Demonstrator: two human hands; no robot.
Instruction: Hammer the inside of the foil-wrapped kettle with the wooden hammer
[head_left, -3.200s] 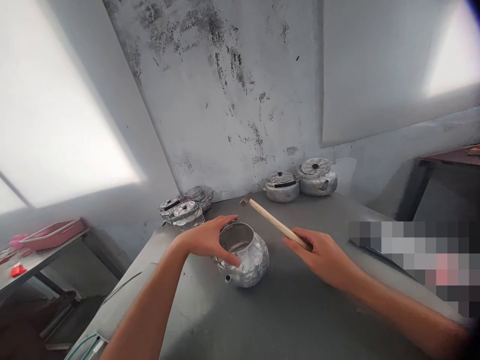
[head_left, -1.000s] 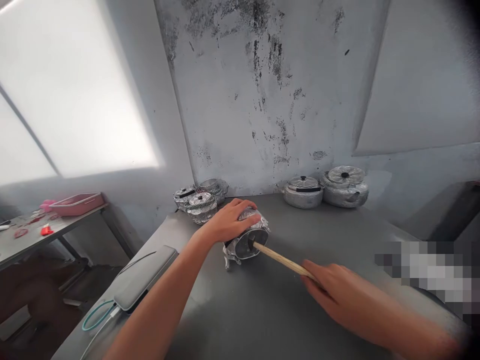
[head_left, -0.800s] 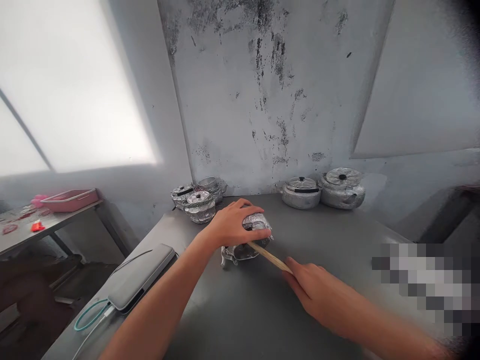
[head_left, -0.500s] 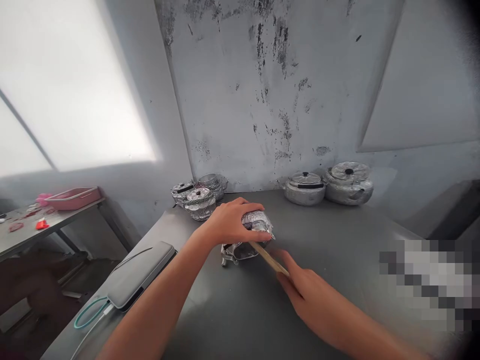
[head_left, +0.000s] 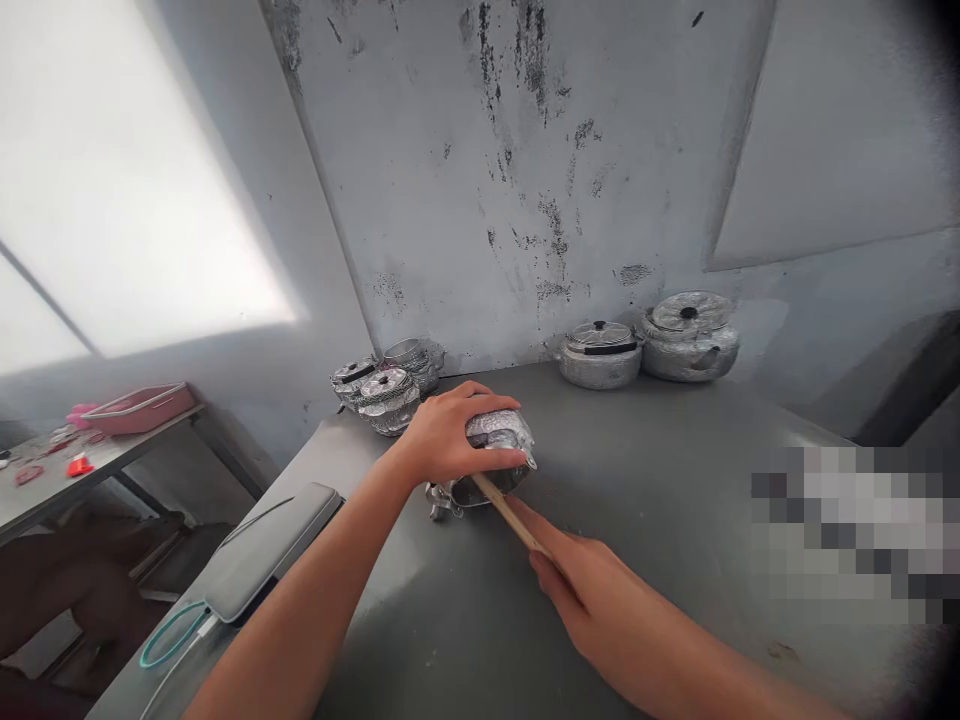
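A small silvery metal pot point(head_left: 501, 432) with a dented, crinkled surface lies tipped on the table, its dark mouth facing me. My left hand point(head_left: 452, 435) is closed over the top and left side of it, thumb stretched along the near side. My right hand point(head_left: 574, 570) grips a wooden stick point(head_left: 508, 512), whose far end reaches the pot's mouth beneath my left thumb; that tip is hidden. A metal handle piece point(head_left: 442, 500) shows at the pot's left edge.
Several small silvery pots point(head_left: 386, 395) cluster at the back left. A lidded pot point(head_left: 600, 360) and a larger kettle-like pot point(head_left: 688, 340) stand by the wall. A grey case point(head_left: 274, 555) with a cable lies left. A pink basket point(head_left: 142, 408) sits on another table.
My right hand and the stick have moved left, closer to the pot's mouth. My left hand keeps its hold on the pot. The whole view has shifted slightly.
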